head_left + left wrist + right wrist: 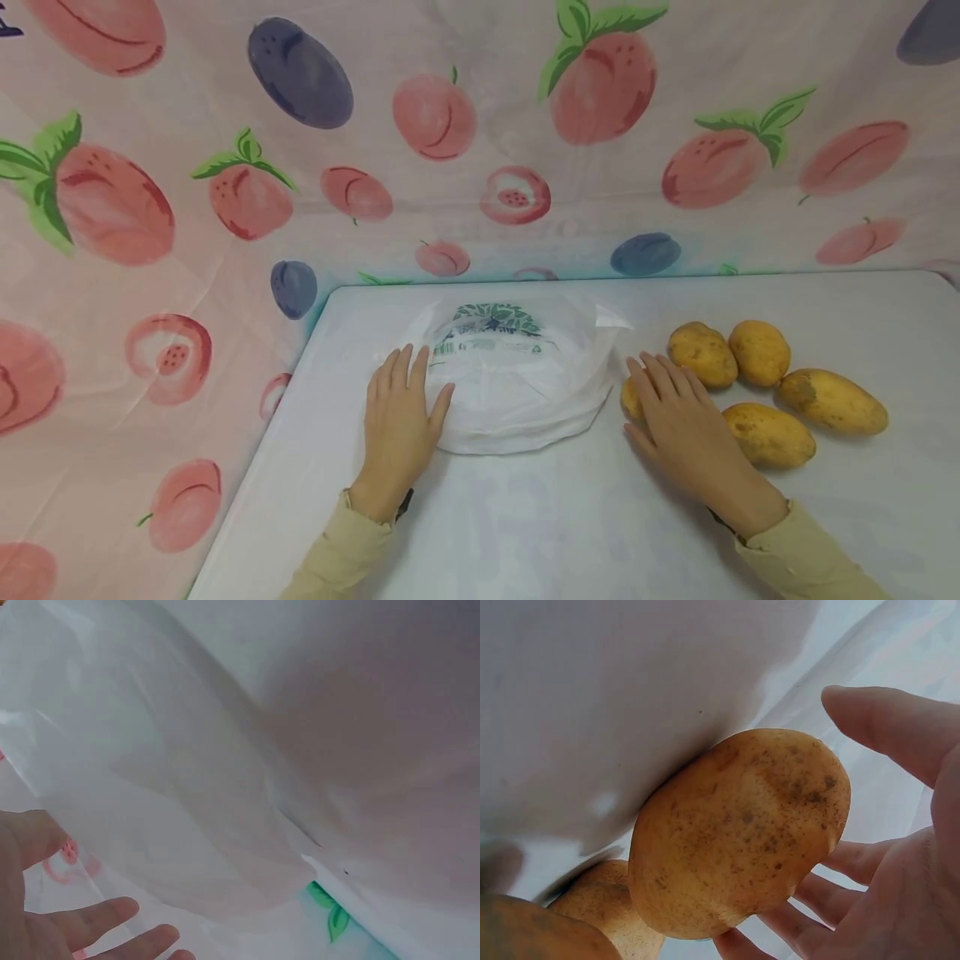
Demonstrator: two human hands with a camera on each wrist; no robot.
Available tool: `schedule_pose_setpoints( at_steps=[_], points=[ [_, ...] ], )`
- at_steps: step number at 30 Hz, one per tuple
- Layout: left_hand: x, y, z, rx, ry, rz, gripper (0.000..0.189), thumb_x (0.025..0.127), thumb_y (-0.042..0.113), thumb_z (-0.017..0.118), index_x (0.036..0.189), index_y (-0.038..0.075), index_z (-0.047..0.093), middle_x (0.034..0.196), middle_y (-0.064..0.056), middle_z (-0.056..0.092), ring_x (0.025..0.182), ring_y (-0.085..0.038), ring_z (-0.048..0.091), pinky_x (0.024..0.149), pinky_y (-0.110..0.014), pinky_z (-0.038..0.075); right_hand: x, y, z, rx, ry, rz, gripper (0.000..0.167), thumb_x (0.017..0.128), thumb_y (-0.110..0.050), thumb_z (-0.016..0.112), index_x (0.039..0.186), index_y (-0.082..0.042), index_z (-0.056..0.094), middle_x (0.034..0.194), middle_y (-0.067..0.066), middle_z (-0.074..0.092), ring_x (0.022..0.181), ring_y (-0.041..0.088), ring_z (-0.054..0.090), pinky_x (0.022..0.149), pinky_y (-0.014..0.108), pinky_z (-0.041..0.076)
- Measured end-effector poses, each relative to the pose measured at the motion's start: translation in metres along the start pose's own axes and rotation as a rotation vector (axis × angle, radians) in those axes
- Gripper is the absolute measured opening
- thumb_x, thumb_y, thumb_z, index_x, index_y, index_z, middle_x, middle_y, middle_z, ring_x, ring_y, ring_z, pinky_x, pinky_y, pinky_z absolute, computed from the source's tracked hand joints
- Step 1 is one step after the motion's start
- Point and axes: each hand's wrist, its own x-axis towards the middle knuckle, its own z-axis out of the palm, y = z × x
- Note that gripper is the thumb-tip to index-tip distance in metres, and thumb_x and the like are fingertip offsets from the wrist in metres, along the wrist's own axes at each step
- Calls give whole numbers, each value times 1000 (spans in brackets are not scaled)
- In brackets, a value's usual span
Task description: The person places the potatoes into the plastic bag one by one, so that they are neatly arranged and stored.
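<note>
A white plastic bag (517, 392) with a green tree print lies spread on the table in the head view. Beside its left edge is my left hand (397, 417), fingers extended and thumb spread towards the bag; the left wrist view shows these fingers (97, 919) holding nothing. On the other side, my right hand (678, 421) reaches over a potato (632, 400), mostly hidden beneath it from above. In the right wrist view the fingers lie along the far side of this potato (742, 832), while the thumb (885, 724) stands apart from it.
More potatoes lie to the right of and behind my right hand, among them a long one (832, 402) and a nearer one (770, 435). A fruit-patterned cloth (480, 50) hangs behind and to the left of the white table (525, 533).
</note>
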Motion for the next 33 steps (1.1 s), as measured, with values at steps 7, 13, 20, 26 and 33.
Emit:
schedule_pose_setpoints(
  at_steps=[7,13,20,26,33],
  points=[
    [7,-11,4,-20,-32,-52,62,98,33,60,147,-1,42,151,-23,41,141,-39,34,117,-53,28,-1,2,0,-36,-3,-16,77,83,-21,78,142,8,39,140,30,47,131,47,42,111,60,32],
    [12,-19,7,-36,-52,-91,64,98,35,60,147,-1,40,151,-23,40,140,-39,34,118,-52,26,-3,3,1,-82,-6,-25,74,83,-19,79,140,10,43,137,29,52,130,46,45,111,59,33],
    [16,-25,9,-90,-40,-127,69,95,34,65,147,-2,40,151,-24,40,140,-41,34,118,-54,25,-2,3,0,-93,-17,-39,61,89,-6,70,140,11,42,138,29,51,130,45,45,111,59,34],
    [19,-32,10,-129,-77,-161,76,90,33,71,149,0,38,154,-23,36,142,-41,30,117,-55,24,-1,2,-1,-112,-42,-41,54,91,5,61,141,11,41,139,29,49,131,46,44,112,60,32],
    [22,-37,11,-178,-124,-214,75,90,27,71,151,2,35,154,-22,36,139,-40,36,109,-57,36,0,1,-1,-121,-48,-39,53,90,10,59,140,9,42,140,28,49,132,46,43,113,60,31]
  ],
)
